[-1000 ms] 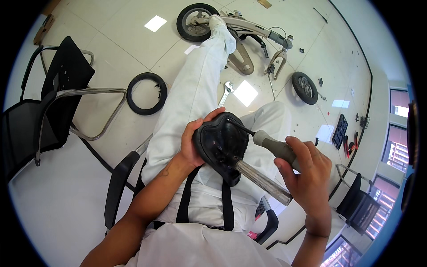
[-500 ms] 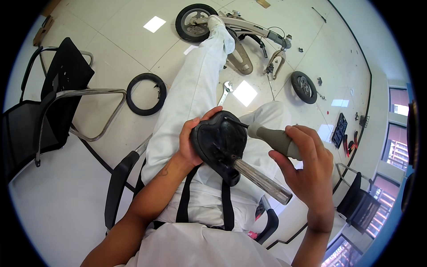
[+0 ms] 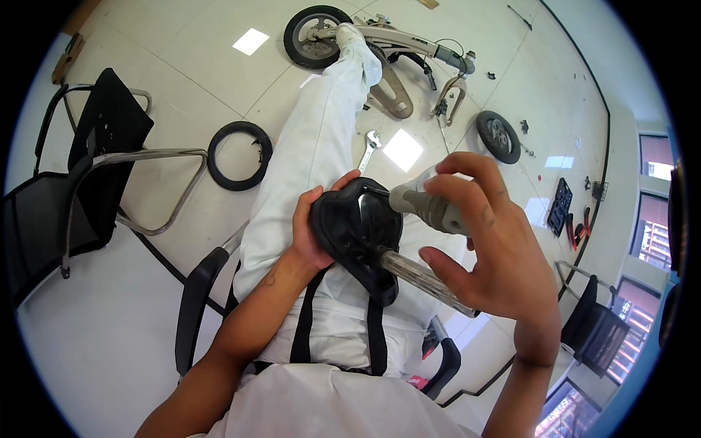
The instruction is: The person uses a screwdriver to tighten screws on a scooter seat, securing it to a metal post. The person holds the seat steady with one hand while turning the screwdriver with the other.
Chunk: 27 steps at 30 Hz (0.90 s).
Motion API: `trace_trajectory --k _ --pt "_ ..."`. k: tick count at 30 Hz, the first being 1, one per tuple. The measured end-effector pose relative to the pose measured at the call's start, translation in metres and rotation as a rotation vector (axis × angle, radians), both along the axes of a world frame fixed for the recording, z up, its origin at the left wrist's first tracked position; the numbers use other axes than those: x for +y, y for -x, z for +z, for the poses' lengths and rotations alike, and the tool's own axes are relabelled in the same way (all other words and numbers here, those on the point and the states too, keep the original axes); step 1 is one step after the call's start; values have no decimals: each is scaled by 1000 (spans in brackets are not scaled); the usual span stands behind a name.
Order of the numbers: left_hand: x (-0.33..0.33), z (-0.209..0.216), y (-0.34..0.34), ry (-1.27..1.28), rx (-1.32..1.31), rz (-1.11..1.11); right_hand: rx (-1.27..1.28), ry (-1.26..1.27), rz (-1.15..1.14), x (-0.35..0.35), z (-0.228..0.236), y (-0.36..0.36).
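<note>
A black bicycle saddle (image 3: 343, 237) lies upside down over my lap, its metal seat post (image 3: 420, 277) pointing to the lower right. My left hand (image 3: 309, 232) is closed on the saddle's left edge, fingers partly hidden beneath it. My right hand (image 3: 504, 244) has its fingers curled over the grey-green handle of a screwdriver (image 3: 431, 208), with the thumb apart from the handle, close to the seat post. The screwdriver's dark shaft reaches over the wide end of the saddle; whether its tip sits in anything I cannot tell.
On the tiled floor lie a partly dismantled bicycle (image 3: 409, 44), an adjustable wrench (image 3: 369, 150), a loose tyre (image 3: 239, 155), a small wheel (image 3: 498, 137), a black tool tray (image 3: 560, 208) and red-handled pliers (image 3: 580, 230). Black chairs stand left (image 3: 109, 146) and right (image 3: 595, 328).
My right hand has moved up and left over the screwdriver handle, its fingers now raised across it. The screwdriver has shifted slightly left and up. My left hand still holds the saddle.
</note>
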<state>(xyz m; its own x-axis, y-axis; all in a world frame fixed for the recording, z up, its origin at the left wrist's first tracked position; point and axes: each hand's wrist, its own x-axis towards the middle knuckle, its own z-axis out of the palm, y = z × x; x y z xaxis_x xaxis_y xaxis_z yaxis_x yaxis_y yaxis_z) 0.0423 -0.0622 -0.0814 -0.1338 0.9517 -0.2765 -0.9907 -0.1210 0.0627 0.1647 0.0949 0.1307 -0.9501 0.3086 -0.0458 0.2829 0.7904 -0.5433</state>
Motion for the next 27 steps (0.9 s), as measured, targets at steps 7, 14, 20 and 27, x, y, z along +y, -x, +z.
trace_trajectory --k 7,14,20,27 --pt "-1 2 0 -4 -23 2 57 -41 -46 4 -7 5" --pt "0 4 -1 7 -44 -14 349 -32 -56 13 -29 19" --pt "0 5 -1 21 -41 -56 361 -88 -12 9 -27 30" --pt "-4 2 0 -14 -113 -94 314 -29 -43 21 -28 49"
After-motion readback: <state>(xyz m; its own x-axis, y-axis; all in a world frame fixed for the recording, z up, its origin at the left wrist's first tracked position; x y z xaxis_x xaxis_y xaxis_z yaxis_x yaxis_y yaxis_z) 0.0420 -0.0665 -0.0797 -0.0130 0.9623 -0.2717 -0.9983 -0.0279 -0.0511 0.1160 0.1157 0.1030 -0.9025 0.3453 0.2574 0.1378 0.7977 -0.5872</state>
